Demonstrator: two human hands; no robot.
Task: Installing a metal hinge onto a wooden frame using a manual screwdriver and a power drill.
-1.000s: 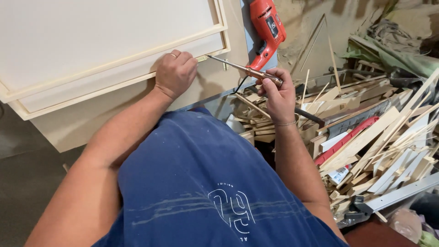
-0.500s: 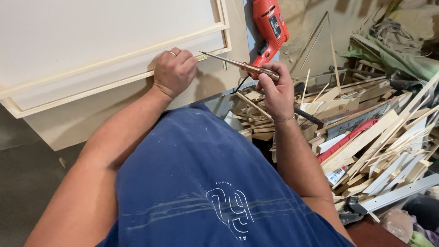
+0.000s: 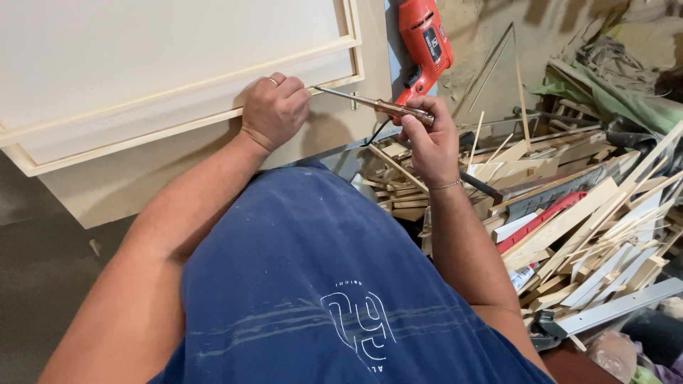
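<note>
The left hand (image 3: pixel 274 110) rests fisted on the lower trim (image 3: pixel 178 96) of a cream panel (image 3: pixel 142 50), fingers curled together and pinching something small at the tips; what it is cannot be made out. The right hand (image 3: pixel 427 139) is closed around the wooden handle of a screwdriver (image 3: pixel 370 105), whose metal shaft runs left so that the tip meets the left fingertips right at the trim's edge, near the panel's lower right corner.

Judging by this, the work is at its fitting stage: the trim strips already lie in place around the panel's field, and the corner joint looks closed, while the spot under the tip appears to be getting attention now. Whether a fastener is already seated there cannot be told, since the fingers hide it.

An orange drill (image 3: pixel 425 39) lies just beyond the panel, untouched, its cord trailing down. To the right, a heap of wood offcuts (image 3: pixel 569 213) fills the floor, well apart from both hands. The panel lies on a plain board (image 3: pixel 142 185) serving as the surface.
</note>
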